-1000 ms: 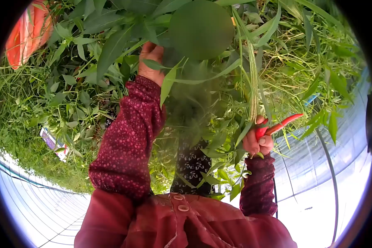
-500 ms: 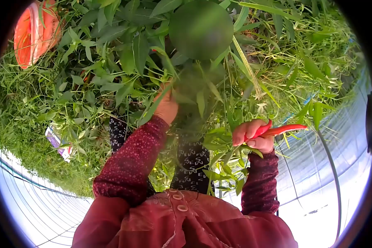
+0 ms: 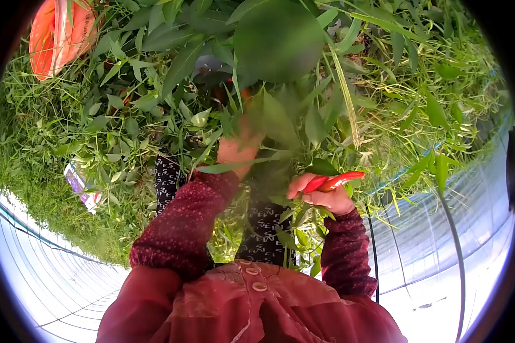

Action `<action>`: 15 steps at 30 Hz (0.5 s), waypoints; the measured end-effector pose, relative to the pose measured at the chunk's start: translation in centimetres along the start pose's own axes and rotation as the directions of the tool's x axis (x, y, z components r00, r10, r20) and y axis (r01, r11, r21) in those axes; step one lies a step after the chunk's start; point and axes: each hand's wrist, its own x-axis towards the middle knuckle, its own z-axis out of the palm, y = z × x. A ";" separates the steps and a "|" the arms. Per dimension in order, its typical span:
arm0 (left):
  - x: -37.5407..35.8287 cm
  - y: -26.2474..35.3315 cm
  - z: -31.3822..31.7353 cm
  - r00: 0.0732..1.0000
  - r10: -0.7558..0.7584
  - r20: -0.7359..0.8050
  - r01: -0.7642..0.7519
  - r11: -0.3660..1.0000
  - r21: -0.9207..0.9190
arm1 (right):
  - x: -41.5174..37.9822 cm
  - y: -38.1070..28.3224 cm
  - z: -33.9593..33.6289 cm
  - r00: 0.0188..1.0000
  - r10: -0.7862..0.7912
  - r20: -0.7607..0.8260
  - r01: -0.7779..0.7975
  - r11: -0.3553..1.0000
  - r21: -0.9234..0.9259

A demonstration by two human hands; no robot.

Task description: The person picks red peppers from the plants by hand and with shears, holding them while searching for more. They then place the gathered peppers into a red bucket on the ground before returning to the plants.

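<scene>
Setting: greenhouse, arched plastic roof point(image 3: 51, 286) along the lower edges of the view; dense green pepper plants point(image 3: 154, 114) and weedy grass fill the top.
Right grip: right hand point(image 3: 320, 194) closed around red chili peppers point(image 3: 335, 182), tips sticking out to the right past the fingers.
Left grip: left hand point(image 3: 237, 150) pushed in among the leaves, fingers hidden by foliage, cannot tell whether it holds anything.
Peppers position: low and right of centre, just beside the left hand, leaves touching them.
Sleeves: dark red dotted sleeves point(image 3: 183, 228) on both arms, red buttoned garment point(image 3: 252, 303) below.
Writing: black cloth point(image 3: 263, 223) between the arms with white letters, reads "SEW" repeated.
Other items: orange-red bag point(image 3: 57, 34) top left; small printed wrapper point(image 3: 80, 186) on the ground left, print unreadable.
Change: right hand with peppers has moved left and closer to the left hand; left hand has come down and right from its earlier spot higher in the plant.
Blur: big out-of-focus leaf point(image 3: 277, 37) top centre.
</scene>
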 end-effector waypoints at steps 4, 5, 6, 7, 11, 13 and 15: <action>1.4 1.0 -1.4 0.986 0.159 0.050 -0.166 0.961 0.221 | 0.9 -0.4 1.2 1.000 0.024 -0.016 -0.025 0.996 -0.089; 1.7 1.1 -1.8 0.992 0.111 0.053 -0.114 0.992 0.056 | 1.2 -0.3 1.4 1.000 0.029 0.000 -0.028 0.996 -0.086; 2.0 -0.1 -0.5 0.994 0.099 0.050 -0.102 0.993 0.065 | 1.5 -0.3 1.4 0.996 0.074 0.044 -0.069 0.991 -0.113; 2.2 -2.1 2.2 0.994 0.109 -0.014 -0.110 0.976 -0.190 | 1.7 -0.3 1.5 0.989 0.119 0.084 -0.106 0.984 -0.144; 3.1 0.1 -1.1 0.995 0.000 -0.099 -0.043 0.900 -0.434 | 3.1 -0.3 3.4 0.970 0.226 0.087 -0.209 0.962 -0.174; 3.2 1.0 -2.7 0.995 -0.074 -0.073 0.041 0.926 -0.375 | 3.6 -0.2 3.9 0.965 0.249 0.077 -0.234 0.957 -0.172; 2.4 1.3 -3.9 0.992 -0.119 -0.046 0.102 0.958 -0.268 | 4.5 -0.1 4.6 0.961 0.264 0.080 -0.248 0.954 -0.171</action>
